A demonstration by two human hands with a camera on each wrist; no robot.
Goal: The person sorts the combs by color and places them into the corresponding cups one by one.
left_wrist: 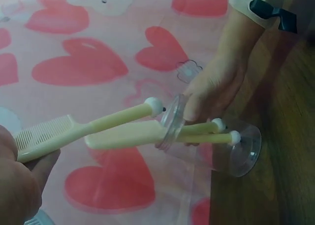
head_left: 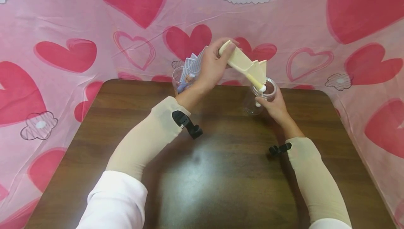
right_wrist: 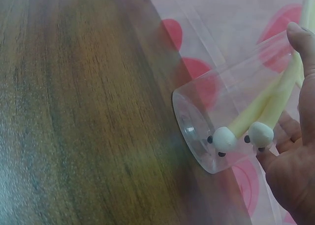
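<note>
My left hand (head_left: 214,64) pinches a pale yellow comb (left_wrist: 115,119) by its toothed end. The comb's handle, tipped with a white ball (left_wrist: 154,106), points at the mouth of a clear plastic jar (left_wrist: 248,158). My right hand (head_left: 277,106) grips this jar near its rim, tilting it toward the left hand. Inside stand two more yellow handles (right_wrist: 253,107) with white ball ends (right_wrist: 224,139) low in the jar. Their pale yellow heads (left_wrist: 130,135) stick out past the rim.
Behind my left hand, a second clear container (head_left: 176,76) holds light blue combs (head_left: 192,64) and other small items. The brown wooden table (head_left: 221,173) ends at a pink heart-patterned cloth (head_left: 104,18) behind it.
</note>
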